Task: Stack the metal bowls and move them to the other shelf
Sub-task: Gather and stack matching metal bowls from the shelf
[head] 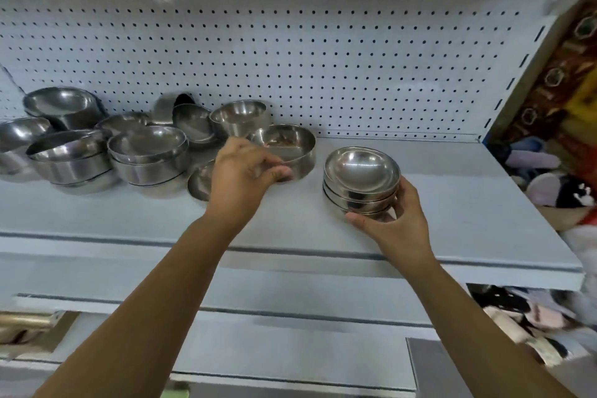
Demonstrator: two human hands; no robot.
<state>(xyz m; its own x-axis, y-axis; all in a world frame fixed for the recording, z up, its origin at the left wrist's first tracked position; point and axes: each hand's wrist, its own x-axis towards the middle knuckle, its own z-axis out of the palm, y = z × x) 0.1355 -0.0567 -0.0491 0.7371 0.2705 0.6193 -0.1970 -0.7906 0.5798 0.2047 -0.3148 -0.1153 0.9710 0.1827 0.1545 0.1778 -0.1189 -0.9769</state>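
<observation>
Several shallow metal bowls sit nested as one stack (361,184) on the grey shelf (468,203); positions below are noted from that stack. Right hand (397,220) grips the stack low down, thumb lying across its near base and fingers curled round its right side, with the stack resting on the shelf board. Just left of the stack, not touching it, stands a straight-walled bowl (287,145). Left hand (242,174) is on it, fingers curled and pinching its near rim against the thumb; motion blur hides exactly where the fingertips sit. Further left of the stack lies a loose pile of bowls (148,152), some nested in pairs, some tipped on edge against the pegboard (323,42). Handling, judged: thin polished steel, so light and rigid, not fragile, but slick and noisy. A rim pinch should suffice for one bowl. The stack is better held from below or cupped around its lowest bowl, because a grip on an upper rim would probably lift only the top ones. The straight-walled bowl looks wider and deeper than the stacked ones, so it may seat better under the stack than inside it; uncertain. Below and nearer than the stack, a lower shelf (290,297) shows. Whether that is the destination I cannot tell.
</observation>
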